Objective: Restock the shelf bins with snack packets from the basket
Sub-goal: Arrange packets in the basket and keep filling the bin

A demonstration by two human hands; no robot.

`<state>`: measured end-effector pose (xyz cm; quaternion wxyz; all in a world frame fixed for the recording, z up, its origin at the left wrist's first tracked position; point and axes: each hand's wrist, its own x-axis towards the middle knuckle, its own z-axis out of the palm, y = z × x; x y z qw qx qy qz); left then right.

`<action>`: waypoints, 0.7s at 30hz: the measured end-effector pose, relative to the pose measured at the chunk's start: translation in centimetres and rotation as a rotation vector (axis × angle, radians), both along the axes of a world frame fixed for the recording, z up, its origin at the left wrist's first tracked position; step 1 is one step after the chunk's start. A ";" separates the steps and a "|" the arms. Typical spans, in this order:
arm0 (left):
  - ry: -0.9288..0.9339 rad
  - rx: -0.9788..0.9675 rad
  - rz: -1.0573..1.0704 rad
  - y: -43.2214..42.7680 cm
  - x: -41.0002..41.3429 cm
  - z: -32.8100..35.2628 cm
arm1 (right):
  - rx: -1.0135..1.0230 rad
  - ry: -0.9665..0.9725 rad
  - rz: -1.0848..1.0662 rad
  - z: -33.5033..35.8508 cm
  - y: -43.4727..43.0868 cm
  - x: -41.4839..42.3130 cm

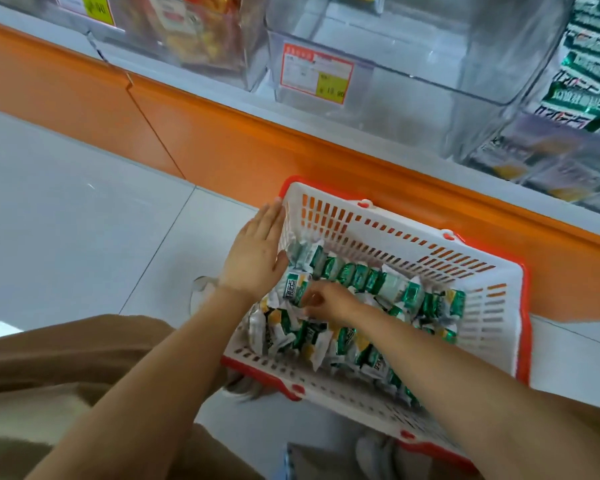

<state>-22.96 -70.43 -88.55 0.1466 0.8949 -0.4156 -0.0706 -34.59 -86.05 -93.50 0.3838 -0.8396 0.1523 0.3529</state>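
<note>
Crouching over the basket (pixel 499 327), which sits on the pale tiled floor (pixel 66 202) with its far long side against the orange shelf base (pixel 239 150). White slotted walls, red rim. Bottom covered in a loose heap of green-and-white snack packets (pixel 354 341), piled thickest along the near wall and toward the left end.

My right hand (pixel 329 301) is down in the heap near the basket's left end, fingers curled together and pinched on one packet (pixel 293 289), label side up, lifted a little above the rest. Forearm crosses the basket's near rim.

My left hand (pixel 257 252) is flat, palm down, fingers straight and spread only slightly, holding nothing. It lies over the basket's left short wall, fingertips reaching the far left corner of the rim, thumb pointing in toward the packets.

Above, on the shelf: a clear bin (pixel 413 46) straight ahead with a red-bordered price label (pixel 314 72) on its front; contents hard to make out through the glare. Bin to the right (pixel 586 64) holds matching green-and-white packets. Bin to the left (pixel 201 32) holds red and yellow packs, blurred.

Tan trouser leg (pixel 49 375) at lower left.
</note>
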 end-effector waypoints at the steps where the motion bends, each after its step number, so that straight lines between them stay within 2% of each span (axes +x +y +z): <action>1: 0.000 -0.001 0.004 0.0 -0.1 0.0 | -0.021 -0.004 0.006 -0.3 0.4 0.0; 4: -0.006 -0.001 0.011 0.0 -0.2 0.0 | -0.059 -0.029 -0.016 -0.5 1.1 0.1; 10: -0.018 0.024 0.027 0.0 -0.4 -0.1 | 0.012 -0.127 -0.224 2.1 -0.9 0.0; 17: 0.053 -0.056 0.087 -1.5 -1.0 2.0 | 0.238 -0.396 -0.729 7.6 -4.7 -0.8; 19: 0.118 -0.118 0.125 -2.6 -1.5 3.0 | 0.306 -0.483 -0.813 9.5 -5.3 -1.1; 21: 0.374 -0.242 0.213 -4.2 -2.4 4.3 | 0.360 -0.564 -0.875 11.4 -5.9 -1.6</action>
